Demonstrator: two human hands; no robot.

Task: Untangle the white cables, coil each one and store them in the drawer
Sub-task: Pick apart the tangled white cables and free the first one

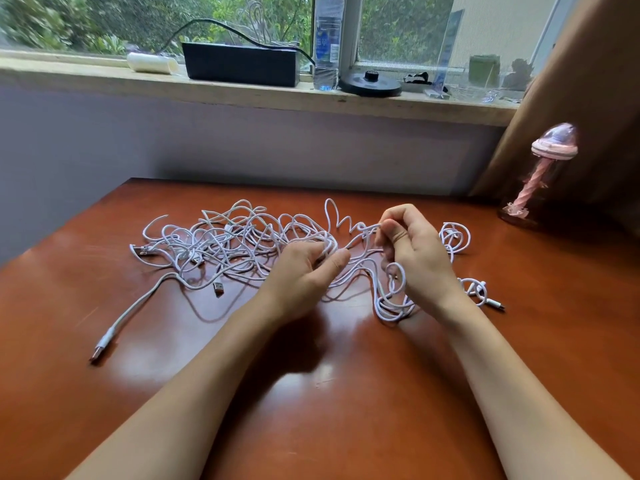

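A tangle of thin white cables (242, 244) is spread across the centre of a glossy reddish-brown wooden worktop (346, 393); no drawer is in view. At mid-frame, the left hand (301, 271) is seen with its grip curled round a bunch of strands at the tangle's right edge. Just right of it, the right hand (419, 251) has its grip pinched on a single strand. The step is judged best done slowly: one strand followed to its free end, loops eased open rather than tugged, knots kept slack.
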